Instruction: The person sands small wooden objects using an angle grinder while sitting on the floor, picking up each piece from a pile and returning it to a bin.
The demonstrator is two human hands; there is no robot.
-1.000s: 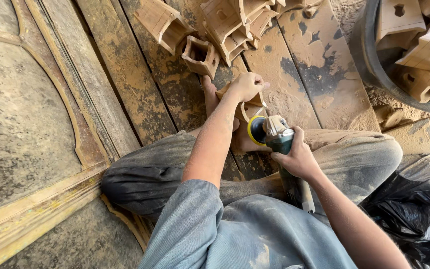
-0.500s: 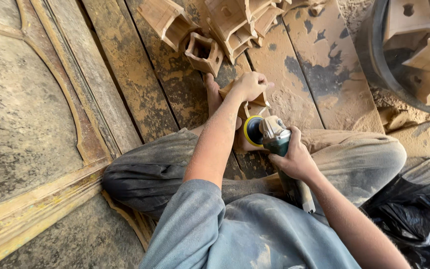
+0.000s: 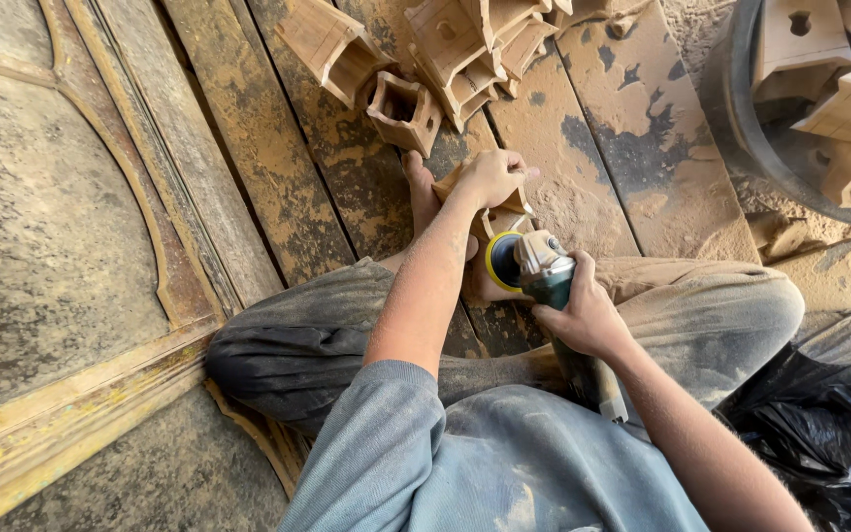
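Grinder disc has closed onto the block at frame centre
Left hand point(image 3: 492, 177) grips wooden block point(image 3: 490, 212); right hand point(image 3: 583, 315) clenches angle grinder point(image 3: 534, 266)

Dusty plank floor point(image 3: 632, 148), wooden blocks point(image 3: 404, 110)

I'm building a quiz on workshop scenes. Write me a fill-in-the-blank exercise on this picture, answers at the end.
1. The right hand grips an angle grinder whose sanding disc has a ____ rim.
2. The left hand holds a small ____ block against that disc.
3. More carved wooden pieces lie on the dusty planks ahead, and others fill the round ____ at the upper right.
4. The person sits with legs ____ on the planks.

Missing words: yellow; wooden; tub; crossed
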